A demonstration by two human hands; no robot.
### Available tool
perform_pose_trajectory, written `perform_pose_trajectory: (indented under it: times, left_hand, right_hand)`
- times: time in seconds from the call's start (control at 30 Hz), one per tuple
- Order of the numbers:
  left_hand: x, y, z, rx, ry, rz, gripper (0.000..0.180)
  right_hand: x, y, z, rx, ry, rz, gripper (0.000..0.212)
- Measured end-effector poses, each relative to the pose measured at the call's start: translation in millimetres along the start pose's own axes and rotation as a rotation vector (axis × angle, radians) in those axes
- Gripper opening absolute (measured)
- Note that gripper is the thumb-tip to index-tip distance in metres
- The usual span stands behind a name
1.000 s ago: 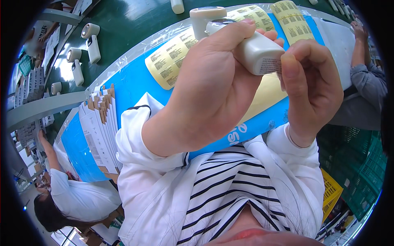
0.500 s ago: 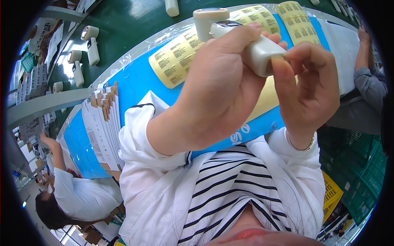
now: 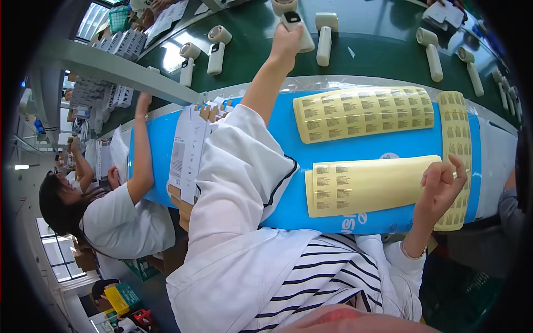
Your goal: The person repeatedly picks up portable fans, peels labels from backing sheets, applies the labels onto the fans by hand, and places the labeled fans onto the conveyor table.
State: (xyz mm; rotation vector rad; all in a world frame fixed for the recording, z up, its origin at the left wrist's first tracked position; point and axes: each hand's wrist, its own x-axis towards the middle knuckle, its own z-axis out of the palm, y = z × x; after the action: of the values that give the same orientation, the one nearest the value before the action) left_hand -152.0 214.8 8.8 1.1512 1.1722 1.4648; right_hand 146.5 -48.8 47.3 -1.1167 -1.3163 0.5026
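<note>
My left hand (image 3: 285,44) reaches far out over the green conveyor belt, closed round the handle of a white handheld fan (image 3: 302,38). A small dark panel shows on that handle. My right hand (image 3: 440,186) hovers at the right end of a partly used sheet of cream labels (image 3: 383,186), its fingers loosely curled and the index finger apart. I see nothing in it. Beyond lies a fuller label sheet (image 3: 363,114), and an upright label strip (image 3: 456,133) is on the right. All rest on the blue work surface (image 3: 288,213).
Several more handheld fans lie along the belt (image 3: 383,55), one fan (image 3: 323,41) right beside my left hand. Flattened white cartons (image 3: 186,150) stand stacked at the left. A grey metal bar (image 3: 116,72) crosses the upper left. A co-worker (image 3: 116,213) sits on the left.
My left hand has carried the fan from in front of me out to the belt. My right hand has let go of the fan and dropped lower, toward the label sheet.
</note>
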Motion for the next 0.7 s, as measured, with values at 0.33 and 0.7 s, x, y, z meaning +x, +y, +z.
perform_pose_trajectory:
  times: [0.33, 0.7]
  left_hand:
    - [-17, -4, 41, 1.418, -0.160, 0.236, 0.063]
    - [-56, 39, 50, -0.453, -0.358, -0.220, 0.028]
  right_hand:
    - [-10, -5, -7, -0.125, -0.034, 0.121, 0.028]
    - [-38, -7, 51, -0.218, -0.471, -0.040, 0.011]
